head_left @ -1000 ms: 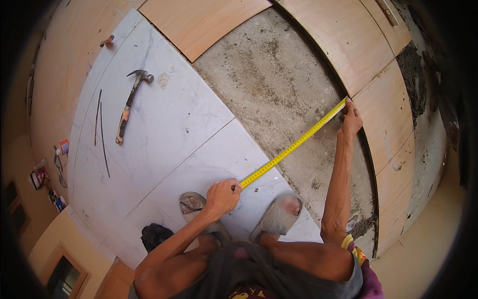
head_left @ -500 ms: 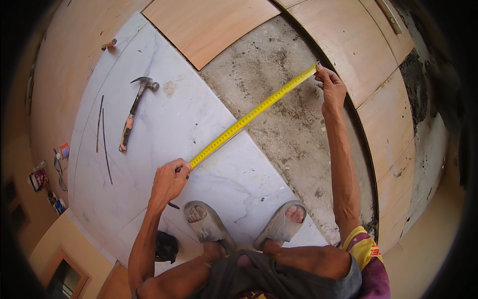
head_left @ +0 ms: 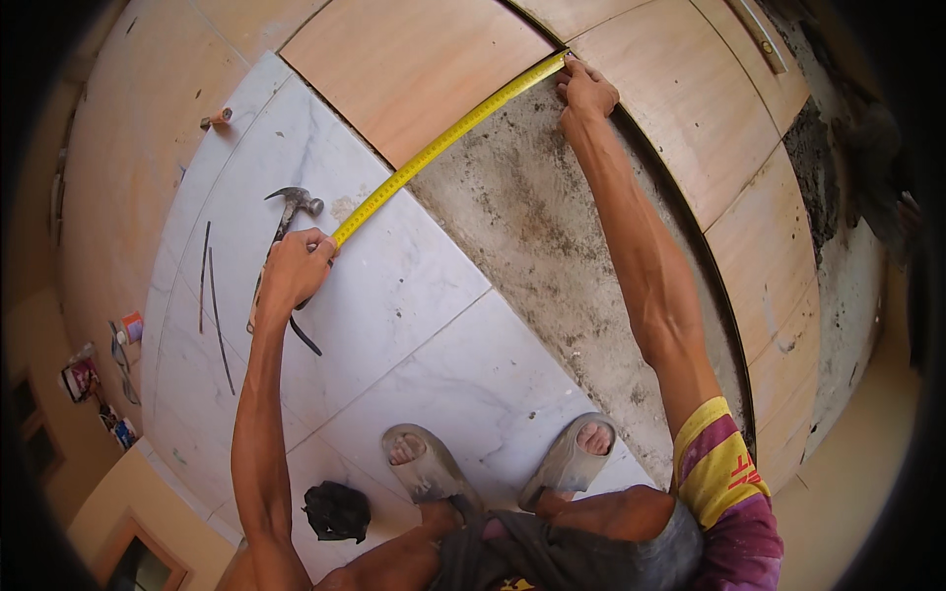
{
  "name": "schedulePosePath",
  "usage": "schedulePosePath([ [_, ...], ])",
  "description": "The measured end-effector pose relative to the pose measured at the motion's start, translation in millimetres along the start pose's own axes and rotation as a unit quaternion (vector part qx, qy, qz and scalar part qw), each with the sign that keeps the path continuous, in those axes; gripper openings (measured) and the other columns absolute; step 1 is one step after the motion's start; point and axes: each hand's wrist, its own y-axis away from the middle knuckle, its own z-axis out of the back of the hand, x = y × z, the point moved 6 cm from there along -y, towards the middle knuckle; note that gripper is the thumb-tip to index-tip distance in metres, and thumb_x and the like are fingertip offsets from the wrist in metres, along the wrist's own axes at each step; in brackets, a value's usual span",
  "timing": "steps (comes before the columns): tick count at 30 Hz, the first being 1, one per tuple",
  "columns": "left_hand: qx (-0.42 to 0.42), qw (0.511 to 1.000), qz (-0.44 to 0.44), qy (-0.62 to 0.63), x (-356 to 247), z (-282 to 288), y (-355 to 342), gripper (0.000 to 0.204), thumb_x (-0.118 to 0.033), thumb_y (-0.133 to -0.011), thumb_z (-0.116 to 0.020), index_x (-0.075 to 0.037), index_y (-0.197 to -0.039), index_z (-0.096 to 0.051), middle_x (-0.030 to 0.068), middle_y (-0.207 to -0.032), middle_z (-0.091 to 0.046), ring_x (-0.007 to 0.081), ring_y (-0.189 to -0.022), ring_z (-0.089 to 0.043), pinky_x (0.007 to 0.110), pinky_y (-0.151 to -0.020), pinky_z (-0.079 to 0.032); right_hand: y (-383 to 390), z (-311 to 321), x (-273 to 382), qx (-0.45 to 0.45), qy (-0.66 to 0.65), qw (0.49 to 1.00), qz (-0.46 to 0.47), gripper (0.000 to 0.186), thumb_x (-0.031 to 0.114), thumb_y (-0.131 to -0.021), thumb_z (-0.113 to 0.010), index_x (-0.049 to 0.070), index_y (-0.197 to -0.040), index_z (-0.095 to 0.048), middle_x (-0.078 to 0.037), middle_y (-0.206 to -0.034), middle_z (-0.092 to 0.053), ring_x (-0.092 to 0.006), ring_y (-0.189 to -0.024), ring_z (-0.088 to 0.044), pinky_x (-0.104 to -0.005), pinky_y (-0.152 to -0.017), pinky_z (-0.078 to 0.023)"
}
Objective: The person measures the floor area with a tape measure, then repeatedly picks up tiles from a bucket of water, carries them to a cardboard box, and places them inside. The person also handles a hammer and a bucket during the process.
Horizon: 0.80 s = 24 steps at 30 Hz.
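Across the strip of bare concrete point(head_left: 532, 187), I see the yellow tape point(head_left: 434, 150) drawn out at a slant, from the white tiles point(head_left: 424, 286) up to the dark gap on the far side, passing along the edge of a tan tile point(head_left: 424, 69). On my left, the hand point(head_left: 299, 266) is closed around the lower end, a black strap point(head_left: 306, 338) hanging beneath it. My right hand point(head_left: 589, 91) pinches the upper end by that gap. Below the left hand lies the hammer point(head_left: 300, 202), its handle partly hidden; I cannot tell whether they touch. Two thin rods point(head_left: 215, 315) lie to its left, and a black bag point(head_left: 337, 510) sits near the sandals point(head_left: 434, 468).
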Motion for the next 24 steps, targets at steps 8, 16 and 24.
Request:
schedulePosePath([
  [8,0.068,0.997,0.021,-0.019,-1.5,3.2,-14.0,0.033,-0.034,-0.091,-0.061,-0.006,-0.087,-0.077,0.0051,-0.062,-0.063,0.0124,-0.053,-0.053,0.030,-0.056,-0.042,-17.7,3.3,1.7,0.034,0.023,0.999,0.035,0.023,0.010,-0.087,-0.081,-0.005,-0.102,-0.074,-0.013,-0.094,-0.076,-0.0200,-0.079,-0.075,-0.0260,-0.063,-0.059],
  [16,0.068,0.997,0.037,-0.028,19.8,-0.1,-12.2,0.029,-0.032,-0.090,-0.061,-0.009,-0.088,-0.078,0.0057,-0.069,-0.066,0.0130,-0.056,-0.052,0.030,-0.059,-0.043,2.6,-11.2,-17.7,0.005,-0.003,1.000,0.021,0.019,0.005,-0.085,-0.082,-0.008,-0.096,-0.074,-0.014,-0.088,-0.075,-0.0201,-0.071,-0.073,-0.0265,-0.059,-0.056],
  [24,0.079,0.996,0.015,-0.038,6.0,3.7,-18.3,0.027,-0.033,-0.085,-0.063,-0.011,-0.089,-0.079,0.0077,-0.073,-0.069,0.0147,-0.058,-0.055,0.032,-0.060,-0.045,-10.1,-7.4,2.9,0.013,-0.019,0.999,0.032,0.026,0.006,-0.086,-0.081,-0.009,-0.106,-0.071,-0.015,-0.098,-0.076,-0.0230,-0.080,-0.075,-0.0284,-0.066,-0.057],
])
